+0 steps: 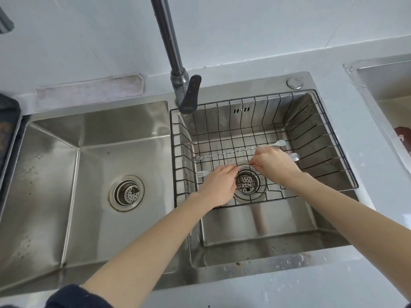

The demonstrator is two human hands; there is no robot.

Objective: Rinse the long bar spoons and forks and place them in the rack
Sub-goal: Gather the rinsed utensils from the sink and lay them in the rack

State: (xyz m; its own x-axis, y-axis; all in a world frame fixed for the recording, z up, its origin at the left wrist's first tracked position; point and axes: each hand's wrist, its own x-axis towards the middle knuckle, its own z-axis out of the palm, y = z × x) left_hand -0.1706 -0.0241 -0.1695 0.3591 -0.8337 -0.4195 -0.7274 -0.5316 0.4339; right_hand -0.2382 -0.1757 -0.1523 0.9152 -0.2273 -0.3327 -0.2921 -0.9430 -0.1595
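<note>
The near bar spoon (241, 166) is a slim silver rod with a twisted shaft, a small fork at its 9 o'clock end and a spoon bowl at 3 o'clock. The left hand (219, 185) and right hand (274, 165) both pinch its shaft low inside the black wire rack (333, 138), which sits in the right sink basin (255, 227). A second bar spoon (235, 151) lies on the rack floor at 12 o'clock of the hands.
</note>
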